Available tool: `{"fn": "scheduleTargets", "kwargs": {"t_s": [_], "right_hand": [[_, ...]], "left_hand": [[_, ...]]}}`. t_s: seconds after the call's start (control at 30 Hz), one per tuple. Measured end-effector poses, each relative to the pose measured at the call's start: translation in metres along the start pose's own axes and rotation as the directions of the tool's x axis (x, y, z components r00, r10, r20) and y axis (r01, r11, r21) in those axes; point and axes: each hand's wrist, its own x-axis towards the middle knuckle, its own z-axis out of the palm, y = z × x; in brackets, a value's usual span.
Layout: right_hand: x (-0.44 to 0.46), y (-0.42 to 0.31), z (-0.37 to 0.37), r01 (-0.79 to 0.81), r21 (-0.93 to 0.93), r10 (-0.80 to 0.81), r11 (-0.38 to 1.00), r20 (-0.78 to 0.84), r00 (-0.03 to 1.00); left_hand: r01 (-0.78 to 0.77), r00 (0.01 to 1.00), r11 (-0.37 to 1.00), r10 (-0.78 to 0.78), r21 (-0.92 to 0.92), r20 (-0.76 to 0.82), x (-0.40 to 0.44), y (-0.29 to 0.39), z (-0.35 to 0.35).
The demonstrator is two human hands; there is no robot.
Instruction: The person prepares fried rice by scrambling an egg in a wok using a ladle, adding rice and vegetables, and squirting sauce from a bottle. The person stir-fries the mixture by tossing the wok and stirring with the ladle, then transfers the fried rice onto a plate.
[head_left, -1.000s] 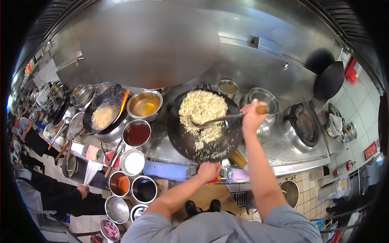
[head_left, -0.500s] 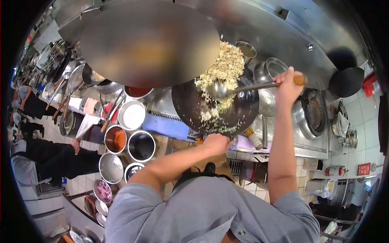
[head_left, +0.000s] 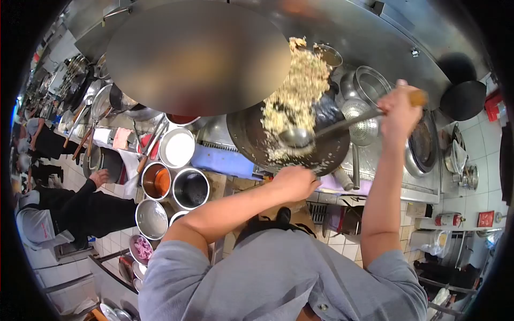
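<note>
A dark wok [head_left: 243, 136] tilts in front of me, with fried rice [head_left: 302, 80] heaped up its far side and loose grains scattered over the near side. My left hand [head_left: 295, 183] is closed at the wok's near edge; the exact part it grips is hidden under the fingers. In my right hand [head_left: 399, 113] is the wooden-ended handle of a metal ladle [head_left: 297, 138]. The ladle's bowl is inside the wok, against the lower part of the rice. Motion blurs some of the rice.
Left of the wok stand pots of white [head_left: 177, 147], orange [head_left: 156, 180] and dark [head_left: 191, 188] contents, beside a blue cloth [head_left: 222, 162]. A perforated skimmer [head_left: 360, 122] and metal bowl [head_left: 373, 84] lie right. Another person [head_left: 85, 208] stands far left. A blurred oval covers the upper left.
Rice has shifted up and outward along the wok's far side. My right hand and the ladle have moved right and slightly down. The left hand still holds the wok's edge.
</note>
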Motion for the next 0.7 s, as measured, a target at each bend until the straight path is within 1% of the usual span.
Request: {"fn": "scheduleTargets", "kwargs": {"t_s": [0.03, 0.07, 0.1, 0.13, 0.17, 0.2, 0.23, 0.27, 0.3, 0.33, 0.37, 0.4, 0.43, 0.47, 0.5, 0.53, 0.57, 0.63, 0.67, 0.7], "right_hand": [[0.002, -0.010, -0.003, -0.025, -0.010, 0.026, 1.000, 0.063, 0.998], [0.002, -0.006, 0.002, -0.018, 0.000, 0.018, 1.000, 0.054, 0.998], [0.001, -0.001, 0.011, 0.014, -0.064, -0.014, 0.998, 0.005, 1.000], [0.001, 0.005, 0.022, 0.050, -0.134, -0.055, 0.990, -0.040, 0.998], [-0.008, 0.033, 0.039, 0.044, -0.134, -0.063, 0.990, -0.144, 0.988], [-0.012, 0.075, 0.039, 0.107, -0.103, -0.122, 0.989, -0.159, 0.980], [-0.015, 0.097, 0.034, 0.118, -0.014, -0.118, 0.993, -0.163, 0.979], [-0.018, 0.104, 0.028, 0.159, 0.038, -0.150, 0.987, -0.174, 0.973], [-0.019, 0.095, 0.023, 0.169, 0.035, -0.160, 0.985, -0.183, 0.970], [-0.020, 0.078, 0.018, 0.111, 0.073, -0.099, 0.991, -0.154, 0.983], [-0.018, 0.059, 0.016, 0.059, 0.116, -0.045, 0.991, -0.115, 0.992], [-0.018, 0.039, 0.014, -0.050, 0.079, 0.057, 0.996, -0.086, 0.995], [-0.016, 0.014, 0.021, -0.039, 0.088, 0.046, 0.995, -0.083, 0.995], [-0.018, -0.012, 0.026, -0.024, 0.054, 0.029, 0.998, -0.084, 0.996], [-0.021, -0.025, 0.026, -0.015, 0.016, 0.016, 1.000, -0.081, 0.997], [-0.016, -0.018, 0.025, 0.051, 0.039, -0.050, 0.998, -0.033, 0.998], [-0.015, -0.008, 0.037, 0.005, -0.047, -0.010, 0.999, -0.123, 0.992], [-0.020, 0.063, 0.044, 0.073, -0.106, -0.090, 0.992, -0.174, 0.981], [-0.029, 0.092, 0.030, 0.063, -0.036, -0.069, 0.997, -0.177, 0.982], [-0.036, 0.107, 0.018, 0.059, 0.037, -0.052, 0.998, -0.178, 0.983]], "left_hand": [[-0.041, 0.999, 0.999, 0.042, 0.029, -0.027, 0.011, 0.007, -0.025], [-0.008, 0.999, 1.000, 0.009, 0.026, -0.038, 0.031, 0.006, -0.045], [0.017, 0.999, 1.000, -0.016, 0.025, -0.046, 0.052, 0.003, -0.063], [-0.055, 0.976, 0.997, 0.064, 0.047, -0.208, 0.075, -0.024, -0.048], [-0.055, 0.971, 0.994, 0.076, 0.099, -0.228, 0.088, -0.043, -0.033], [-0.006, 0.961, 0.995, 0.035, 0.104, -0.275, 0.091, -0.062, -0.002], [0.047, 0.946, 0.993, -0.010, 0.106, -0.324, 0.085, -0.076, 0.030], [0.046, 0.947, 0.992, -0.006, 0.118, -0.320, 0.075, -0.083, 0.053], [0.045, 0.951, 0.991, -0.003, 0.127, -0.309, 0.058, -0.084, 0.071], [0.043, 0.982, 0.996, -0.028, 0.074, -0.186, 0.034, -0.071, 0.075], [0.047, 0.997, 0.999, -0.045, 0.027, -0.070, 0.016, -0.051, 0.061], [-0.002, 0.997, 1.000, 0.003, 0.013, -0.080, 0.007, -0.032, 0.041], [-0.048, 0.995, 0.999, 0.048, 0.000, -0.086, 0.000, -0.013, 0.017], [-0.040, 0.999, 0.999, 0.040, 0.037, -0.026, 0.013, -0.002, -0.017], [0.065, 0.998, 0.997, -0.066, -0.046, -0.017, 0.030, 0.005, -0.044], [-0.018, 0.997, 1.000, 0.017, -0.018, -0.074, 0.057, -0.014, -0.047], [-0.114, 0.971, 0.993, 0.110, -0.007, -0.211, 0.074, -0.028, -0.049], [-0.034, 0.964, 0.993, 0.062, 0.111, -0.257, 0.092, -0.069, -0.013], [-0.037, 0.963, 0.993, 0.065, 0.111, -0.260, 0.091, -0.081, 0.008], [0.011, 0.957, 0.995, 0.018, 0.100, -0.289, 0.084, -0.089, 0.029]]}}
